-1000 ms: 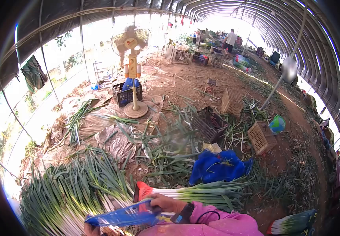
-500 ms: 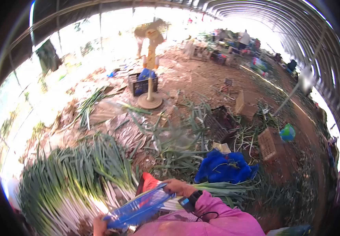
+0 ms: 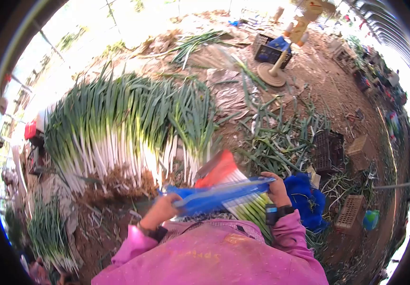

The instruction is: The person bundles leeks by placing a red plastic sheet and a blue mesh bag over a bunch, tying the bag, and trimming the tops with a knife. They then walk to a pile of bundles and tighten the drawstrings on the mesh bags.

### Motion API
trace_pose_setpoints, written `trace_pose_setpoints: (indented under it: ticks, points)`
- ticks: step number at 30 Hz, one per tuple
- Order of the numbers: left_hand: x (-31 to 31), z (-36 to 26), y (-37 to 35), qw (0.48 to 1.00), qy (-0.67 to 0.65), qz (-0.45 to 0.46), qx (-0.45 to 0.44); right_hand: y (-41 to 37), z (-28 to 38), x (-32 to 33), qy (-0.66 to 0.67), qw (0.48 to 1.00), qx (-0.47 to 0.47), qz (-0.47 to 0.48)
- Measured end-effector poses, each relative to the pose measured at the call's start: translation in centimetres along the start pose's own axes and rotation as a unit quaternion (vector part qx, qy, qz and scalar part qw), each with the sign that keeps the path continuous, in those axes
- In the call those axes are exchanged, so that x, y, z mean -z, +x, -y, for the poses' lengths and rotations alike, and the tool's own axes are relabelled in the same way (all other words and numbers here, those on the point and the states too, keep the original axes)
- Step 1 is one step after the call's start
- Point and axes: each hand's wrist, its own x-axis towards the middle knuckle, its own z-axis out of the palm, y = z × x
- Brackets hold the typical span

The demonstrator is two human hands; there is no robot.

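Note:
A blue plastic strip (image 3: 214, 195) is stretched crosswise in front of the pink-clad body, blurred by motion. My left hand (image 3: 161, 210) is closed on its left end, and my right hand (image 3: 277, 187) grips its right end. Beneath the strip lies a bundle of leeks (image 3: 252, 212), its white stalks toward the upper left. A red and white sheet (image 3: 217, 167) sticks up just behind the strip. To the left, a broad row of leeks (image 3: 119, 118) lies with green leaves up and roots toward me.
A blue net heap (image 3: 304, 197) lies right of my right hand. Farther right are a dark crate (image 3: 328, 151) and tan crates (image 3: 349, 213). A fan stand (image 3: 272, 73) stands by a black crate (image 3: 265, 53) at the back. More leeks (image 3: 48, 232) lie lower left.
The view has swung left and down, so both forearms and the leek row show more fully. Both hands still hold the blue strip, now stretched nearly level across the leek bundle.

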Motion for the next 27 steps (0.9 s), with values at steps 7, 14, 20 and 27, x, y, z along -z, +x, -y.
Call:
trace_pose_setpoints:
  ticks: [7,14,20,27]
  points:
    - [4.1,10.9,3.0,0.889,-0.324,-0.295,0.129,-8.7,-1.7,-8.8,-0.468,0.846,-0.012,0.256]
    - [-1.0,-1.0,-2.9,0.962,-0.235,0.126,0.067,3.9,-6.2,4.0,-0.349,0.934,0.048,-0.054]
    - [-6.5,17.8,-1.4,0.969,-0.077,-0.152,0.179,0.7,-11.0,0.2,0.009,0.948,-0.298,0.108]
    - [-2.6,14.1,-0.5,0.829,-0.474,-0.276,0.107,-0.1,-8.5,-4.3,-0.614,0.772,-0.044,0.160]
